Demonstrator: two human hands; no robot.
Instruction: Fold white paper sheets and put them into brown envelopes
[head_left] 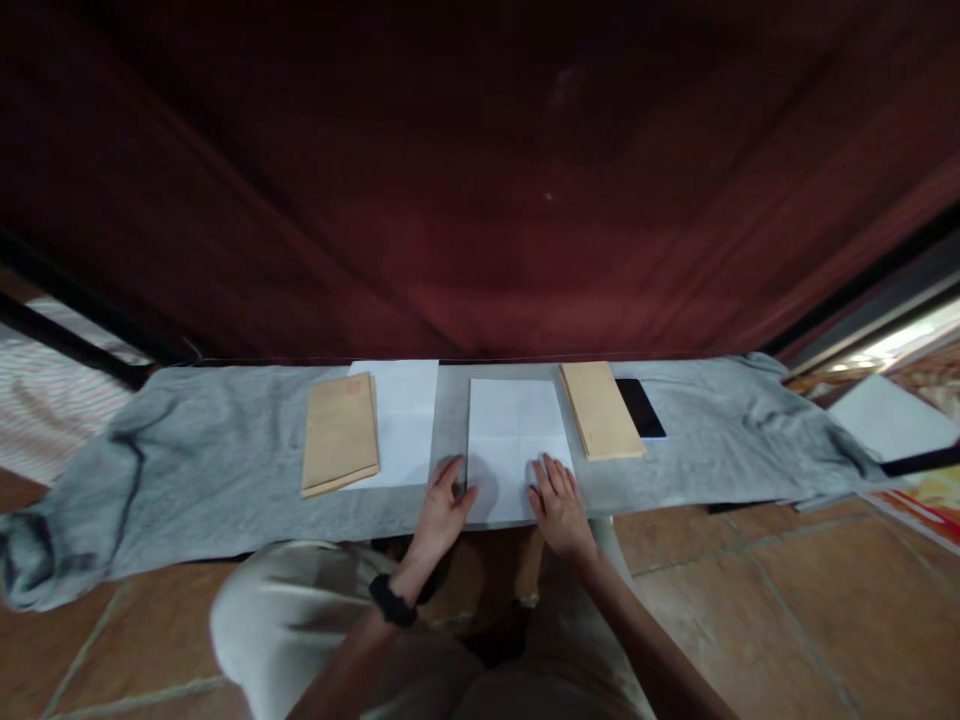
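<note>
A white sheet of paper (517,415) with faint fold creases lies in front of me on a grey cloth. My right hand (559,505) rests on its near right part, fingers stretched out. At its near left edge is my left hand (446,510), thumb and fingers apart, the thumb touching or close to the paper. Neither hand holds anything. Left of it, brown envelopes (340,430) overlap another white sheet (409,420). On the right, a stack of brown envelopes (602,410) partly covers a dark phone (641,408).
The grey cloth (225,430) covers a long narrow surface. A dark red fabric wall (480,200) rises right behind it. Dark frame bars (75,300) stand at the left. Below is a tiled floor (720,580); a printed colourful item (922,505) lies at far right.
</note>
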